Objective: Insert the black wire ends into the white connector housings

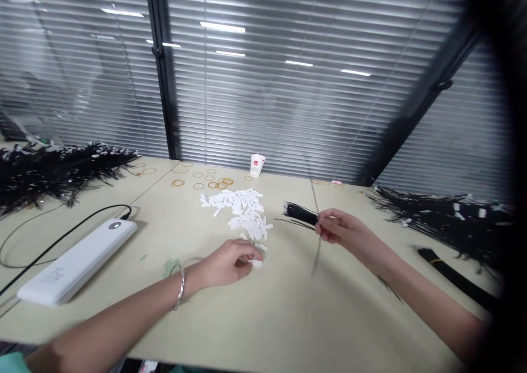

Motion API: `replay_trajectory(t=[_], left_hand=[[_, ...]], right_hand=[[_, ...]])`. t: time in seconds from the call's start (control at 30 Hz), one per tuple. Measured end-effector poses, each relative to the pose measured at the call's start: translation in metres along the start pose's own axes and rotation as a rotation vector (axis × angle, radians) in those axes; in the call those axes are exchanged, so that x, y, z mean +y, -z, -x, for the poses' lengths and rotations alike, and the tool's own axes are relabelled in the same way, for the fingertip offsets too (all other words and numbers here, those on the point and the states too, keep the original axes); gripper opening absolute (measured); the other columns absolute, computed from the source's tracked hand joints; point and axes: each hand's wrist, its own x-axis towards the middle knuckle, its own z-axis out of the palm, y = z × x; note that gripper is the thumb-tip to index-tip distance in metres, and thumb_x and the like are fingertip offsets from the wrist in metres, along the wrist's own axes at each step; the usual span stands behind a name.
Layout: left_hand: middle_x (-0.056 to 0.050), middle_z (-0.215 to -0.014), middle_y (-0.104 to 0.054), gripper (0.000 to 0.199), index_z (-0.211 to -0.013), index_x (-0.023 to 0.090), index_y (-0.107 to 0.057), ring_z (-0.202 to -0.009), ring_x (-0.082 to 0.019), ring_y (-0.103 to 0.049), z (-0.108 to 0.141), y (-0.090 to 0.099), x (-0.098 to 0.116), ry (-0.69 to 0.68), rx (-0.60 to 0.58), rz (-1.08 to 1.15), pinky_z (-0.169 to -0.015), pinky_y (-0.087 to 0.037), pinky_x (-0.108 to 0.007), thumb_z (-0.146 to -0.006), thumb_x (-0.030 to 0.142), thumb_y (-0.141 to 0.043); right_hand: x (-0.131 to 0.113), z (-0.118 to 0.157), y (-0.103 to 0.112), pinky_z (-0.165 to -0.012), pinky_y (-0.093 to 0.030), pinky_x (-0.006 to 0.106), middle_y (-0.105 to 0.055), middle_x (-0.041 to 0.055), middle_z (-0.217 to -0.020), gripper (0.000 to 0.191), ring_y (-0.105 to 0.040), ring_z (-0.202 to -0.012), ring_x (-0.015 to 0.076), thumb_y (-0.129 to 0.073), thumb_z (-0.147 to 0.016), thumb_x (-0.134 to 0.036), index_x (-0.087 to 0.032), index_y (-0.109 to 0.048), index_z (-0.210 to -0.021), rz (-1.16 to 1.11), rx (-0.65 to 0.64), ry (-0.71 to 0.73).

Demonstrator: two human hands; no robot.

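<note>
My right hand [338,229] grips one end of a bundle of thin black strands [302,213] held above the table. A few strands stick out apart from the rest, and one long strand crosses at the fingertips. On the tabletop, my left hand [233,260] is curled, its thumb and forefinger closed at a small white piece [257,263]. Just beyond it spreads a loose pile of small white pieces [247,211], like little tags. A silver bangle [180,286] circles the left wrist.
A white power bank [78,260] with a black cable lies at left. Black strands with white ends are heaped at far left [53,170] and right [448,214]. A banded black bundle [457,277] lies at right. Rubber bands [222,183] and a paper cup [257,165] sit toward the blinds.
</note>
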Motion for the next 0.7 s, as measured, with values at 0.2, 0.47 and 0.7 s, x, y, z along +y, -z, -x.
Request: replay_trajectory(t=[0.2,0.47,0.7], left_hand=[[-0.004,-0.089,-0.06,0.026,-0.101,0.018,-0.059,-0.079,-0.013,-0.058,0.0,-0.003,-0.004,0.099,0.038,0.115,-0.07,-0.049,-0.025,-0.076,0.011,-0.055],[-0.005,-0.1,-0.057,0.046,-0.109,0.02,-0.046,-0.079,-0.011,-0.055,-0.001,-0.005,-0.005,0.157,0.081,0.241,-0.07,-0.046,-0.023,-0.068,0.001,-0.056],[0.001,-0.079,-0.054,0.04,-0.106,0.02,-0.049,-0.066,-0.009,-0.053,0.001,-0.001,-0.004,0.257,0.019,0.34,-0.061,-0.042,-0.022,-0.07,0.003,-0.055]], right_hand=[[-0.03,-0.004,-0.067,-0.067,-0.046,0.03,-0.064,0.0056,-0.082,0.026,-0.057,-0.071,0.014,-0.056,-0.083,-0.042,-0.019,-0.053,-0.094,-0.305,-0.034,0.146],[-0.028,-0.01,-0.096,-0.057,-0.042,0.028,-0.061,0.0017,-0.076,0.019,-0.053,-0.06,0.012,-0.054,-0.084,-0.038,-0.02,-0.052,-0.091,-0.462,0.024,0.25],[-0.021,-0.001,-0.093,-0.056,-0.04,0.028,-0.06,0.0007,-0.075,0.014,-0.053,-0.059,0.0115,-0.053,-0.086,-0.035,-0.021,-0.051,-0.09,-0.498,0.036,0.25]])
